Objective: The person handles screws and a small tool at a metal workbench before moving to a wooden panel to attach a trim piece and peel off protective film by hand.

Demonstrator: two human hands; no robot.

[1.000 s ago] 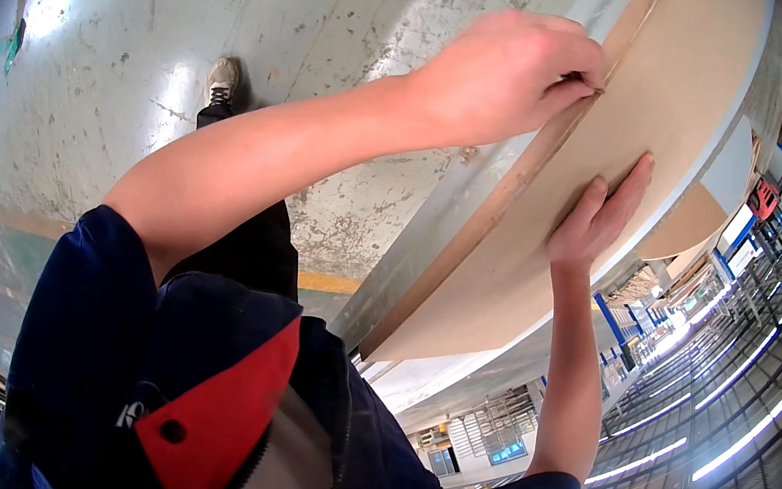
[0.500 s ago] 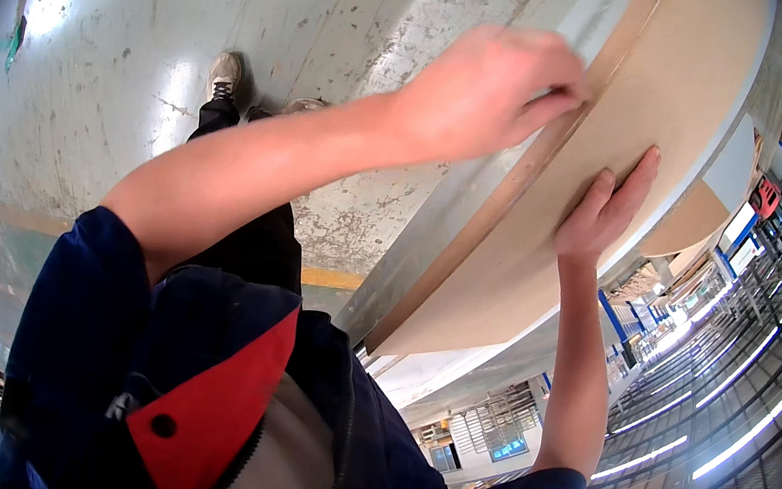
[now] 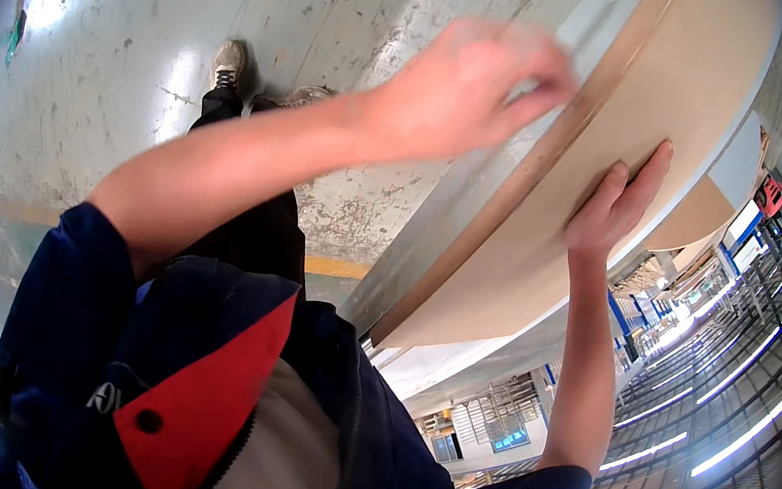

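A large tan board (image 3: 696, 98) leans on edge in front of me, with a brown wooden edge (image 3: 533, 175) and a grey metal strip (image 3: 458, 204) beside it. My left hand (image 3: 465, 84) is blurred with motion at the top, its fingertips bunched against the grey strip just beside the brown edge. Whether it grips anything is not clear. My right hand (image 3: 620, 198) lies flat on the tan face of the board, fingers straight and together, pressing against it. I wear a dark blue jacket with a red collar flap (image 3: 206, 399).
The worn grey concrete floor (image 3: 136, 55) carries a yellow line (image 3: 337, 267). My shoes (image 3: 227, 66) stand by the foot of the board. Blue racks and machines (image 3: 699, 281) and ceiling light strips (image 3: 736, 438) fill the right and lower right.
My left hand has come off the brown edge it was curled over and slid left and down onto the grey strip. My right hand stays flat in the same spot.
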